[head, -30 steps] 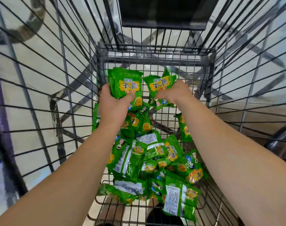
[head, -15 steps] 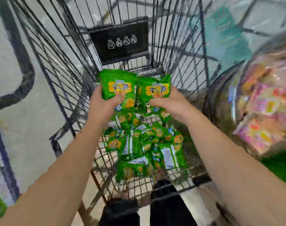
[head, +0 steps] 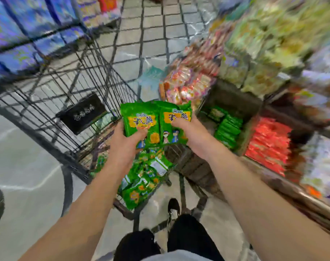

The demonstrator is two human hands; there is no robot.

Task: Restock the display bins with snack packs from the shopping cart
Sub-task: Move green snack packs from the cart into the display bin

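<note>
Here, the left hand (head: 125,143) grips one green snack pack (head: 139,121) and the right hand (head: 193,136) grips another (head: 174,127), side by side above the wire shopping cart (head: 70,95), where more green packs (head: 145,179) lie. To the right, a blurred display bin (head: 234,102) holds matching green packs.

The shopping cart (head: 70,113) stands at ten o'clock with snack packs (head: 145,178) piled in it, while the display bins (head: 241,117) sit at two o'clock, just beside it.
</note>
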